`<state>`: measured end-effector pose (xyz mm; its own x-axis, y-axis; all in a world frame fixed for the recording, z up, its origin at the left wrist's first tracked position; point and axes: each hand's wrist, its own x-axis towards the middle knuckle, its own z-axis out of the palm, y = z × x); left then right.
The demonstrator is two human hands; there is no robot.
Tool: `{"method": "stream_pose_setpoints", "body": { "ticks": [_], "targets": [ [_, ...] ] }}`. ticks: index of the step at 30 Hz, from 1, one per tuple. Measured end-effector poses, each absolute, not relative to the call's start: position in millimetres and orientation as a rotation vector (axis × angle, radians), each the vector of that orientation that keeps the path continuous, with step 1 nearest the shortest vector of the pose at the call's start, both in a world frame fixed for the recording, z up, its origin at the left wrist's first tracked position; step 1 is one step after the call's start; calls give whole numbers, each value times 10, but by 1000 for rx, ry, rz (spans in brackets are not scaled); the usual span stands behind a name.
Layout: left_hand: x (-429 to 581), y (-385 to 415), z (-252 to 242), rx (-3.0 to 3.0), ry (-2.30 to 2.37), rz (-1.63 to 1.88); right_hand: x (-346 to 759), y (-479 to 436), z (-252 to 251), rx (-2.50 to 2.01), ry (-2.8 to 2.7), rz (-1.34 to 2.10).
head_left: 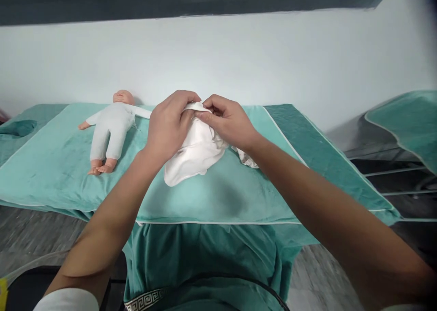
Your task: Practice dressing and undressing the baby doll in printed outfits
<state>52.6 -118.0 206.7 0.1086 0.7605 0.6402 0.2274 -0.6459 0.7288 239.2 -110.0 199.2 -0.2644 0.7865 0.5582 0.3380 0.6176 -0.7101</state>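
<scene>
A white cloth garment (194, 154) hangs bunched above the teal bed cover (221, 192). My left hand (169, 124) is closed on its upper left edge, fingers curled over the fabric. My right hand (227, 119) pinches the same top edge just to the right, thumb and fingers pressed together. The two hands nearly touch. A baby doll (111, 129) in a pale one-piece suit lies on its back on the cover to the left, head toward the wall, arms spread.
The bed runs along a pale wall (239, 56). A darker teal blanket edge (307, 138) lies at the right. Another teal-covered bed (406, 119) stands at far right across a gap. Grey floor (30, 229) shows at lower left.
</scene>
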Motion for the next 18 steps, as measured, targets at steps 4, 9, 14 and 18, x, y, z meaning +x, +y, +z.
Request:
{"method": "stream_pose_setpoints", "body": {
  "ticks": [4, 9, 14, 18],
  "targets": [
    [514, -1179, 2040, 1867, 997, 1708, 2476, -1084, 1949, -1032, -1795, 224],
    [351, -1139, 2079, 2134, 1252, 1700, 2692, -1043, 1952, -1175, -1798, -115],
    [220, -1162, 2105, 2356, 1720, 1555, 2866, -1016, 1898, -1314, -1882, -194],
    [138, -1138, 2056, 2435, 1916, 1470, 2987, -1006, 1860, -1478, -1898, -306]
  ]
}}
